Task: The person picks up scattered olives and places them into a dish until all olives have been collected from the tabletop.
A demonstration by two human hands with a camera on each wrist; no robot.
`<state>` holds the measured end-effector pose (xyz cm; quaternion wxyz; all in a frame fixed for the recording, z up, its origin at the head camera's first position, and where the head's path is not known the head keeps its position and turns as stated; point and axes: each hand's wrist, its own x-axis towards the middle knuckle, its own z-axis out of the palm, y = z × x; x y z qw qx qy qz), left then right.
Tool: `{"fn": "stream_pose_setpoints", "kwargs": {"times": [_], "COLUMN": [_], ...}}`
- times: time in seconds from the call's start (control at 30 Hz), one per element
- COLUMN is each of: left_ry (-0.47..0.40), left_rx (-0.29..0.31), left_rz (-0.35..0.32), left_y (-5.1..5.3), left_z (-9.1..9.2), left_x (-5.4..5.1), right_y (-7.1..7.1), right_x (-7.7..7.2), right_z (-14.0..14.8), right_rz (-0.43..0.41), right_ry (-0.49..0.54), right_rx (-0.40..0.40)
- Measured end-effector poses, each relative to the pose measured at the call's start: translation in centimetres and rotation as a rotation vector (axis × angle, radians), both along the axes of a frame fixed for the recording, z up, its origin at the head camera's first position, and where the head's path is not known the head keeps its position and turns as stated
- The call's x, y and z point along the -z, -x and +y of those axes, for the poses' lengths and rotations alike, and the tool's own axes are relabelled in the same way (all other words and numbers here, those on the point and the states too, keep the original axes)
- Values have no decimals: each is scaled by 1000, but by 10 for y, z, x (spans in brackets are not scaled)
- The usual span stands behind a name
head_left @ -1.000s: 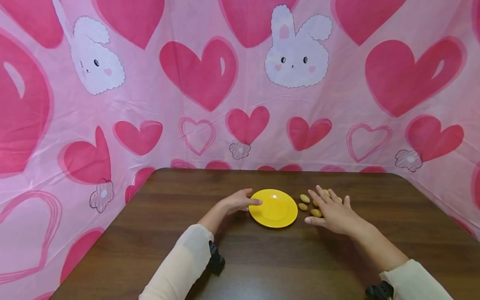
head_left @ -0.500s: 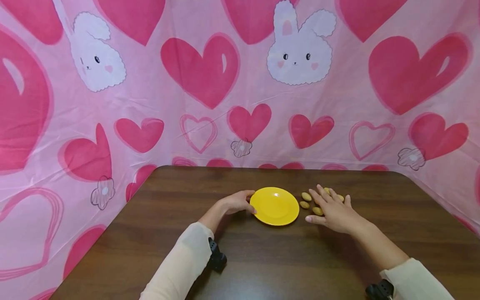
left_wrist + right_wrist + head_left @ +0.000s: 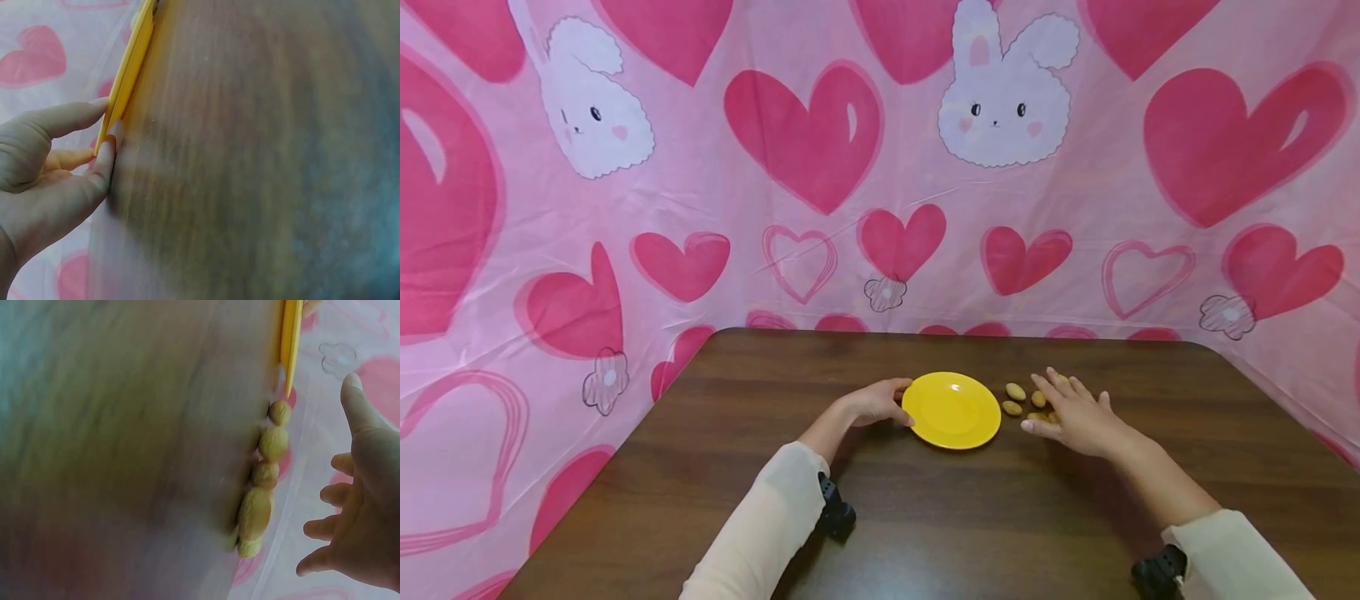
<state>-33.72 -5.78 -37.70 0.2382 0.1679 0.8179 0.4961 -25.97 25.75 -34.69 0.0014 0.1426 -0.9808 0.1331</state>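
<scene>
A round yellow plate (image 3: pixel 951 411) lies on the table in the head view. My left hand (image 3: pixel 872 403) pinches its left rim; in the left wrist view the thumb (image 3: pixel 78 117) is on the upper face and a fingertip is at the underside. Just right of the plate sits a group of several small, oval, yellow-brown things (image 3: pixel 1016 392) with bumpy skin, like nuts or small fruits. Above them my right hand (image 3: pixel 1078 417) hovers with fingers spread, covering part of the group. In the right wrist view a gap separates that hand (image 3: pixel 369 500) from the oval things (image 3: pixel 255 512).
The brown wooden table (image 3: pixel 925 533) extends toward me and to both sides. A pink cloth with hearts and rabbits (image 3: pixel 805 275) hangs behind its far edge. Black wrist cameras (image 3: pixel 837 510) sit at both sleeves.
My left thumb has moved from over the plate onto its rim. The right hand has shifted slightly right, uncovering more of the oval things. The head view has tilted down a little.
</scene>
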Motion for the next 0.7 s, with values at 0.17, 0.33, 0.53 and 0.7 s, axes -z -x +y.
{"fn": "stream_pose_setpoints", "kwargs": {"times": [0.17,0.33,0.53,0.7], "left_ry": [9,7,16,35], "left_rx": [0,-2,3,-9], "left_rz": [-2,-5,-2,-2], "left_y": [1,1,1,0], "left_z": [0,1,2,0], "left_x": [0,0,0,0], "right_y": [6,17,31,37], "right_x": [2,5,10,7], "right_z": [12,26,39,47], "right_rz": [-31,-16,148,73], "right_ry": [29,68,105,135], "right_rx": [40,66,65,112]}}
